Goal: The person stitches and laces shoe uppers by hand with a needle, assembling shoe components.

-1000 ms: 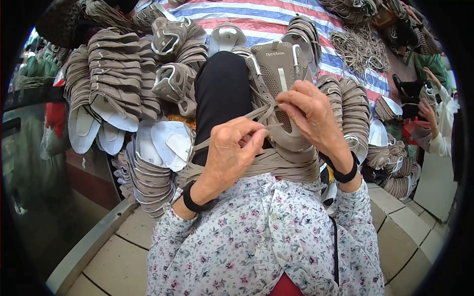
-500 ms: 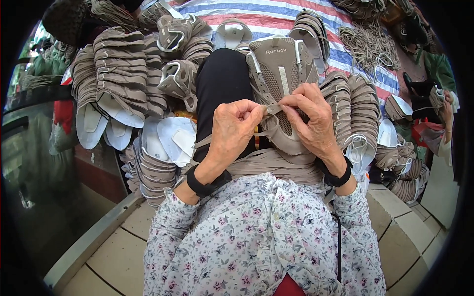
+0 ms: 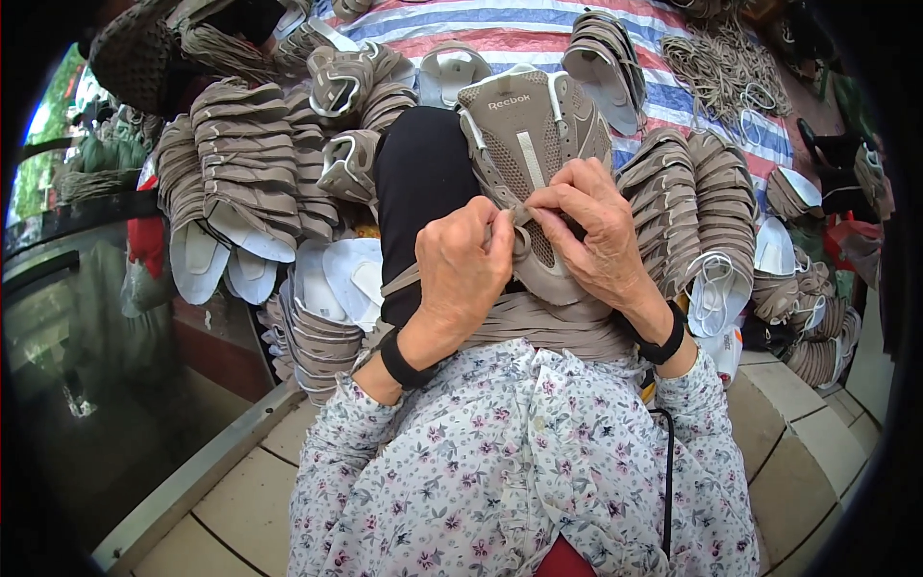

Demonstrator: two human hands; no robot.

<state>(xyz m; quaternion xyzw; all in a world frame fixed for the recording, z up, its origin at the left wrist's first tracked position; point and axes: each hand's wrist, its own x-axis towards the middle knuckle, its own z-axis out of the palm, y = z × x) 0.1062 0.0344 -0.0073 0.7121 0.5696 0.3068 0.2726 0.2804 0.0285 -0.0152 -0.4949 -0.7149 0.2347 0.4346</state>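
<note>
Bright, soft light flooded the white flower-printed fabric shirt (image 3: 500, 442), and the taupe mesh shoe upper (image 3: 505, 132) came through crisp! Upper left, glare burned pale; reflections smeared the dark, glossy, flat panel (image 3: 125, 356), and fisheye curvature bowed edges into black corners.

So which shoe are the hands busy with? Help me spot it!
Find the striped sheet, then the black trouser leg below it. Just right of that leg is the brown shoe. It has the left hand and right hand over it, unlike the stacked shoes beside it.
</note>
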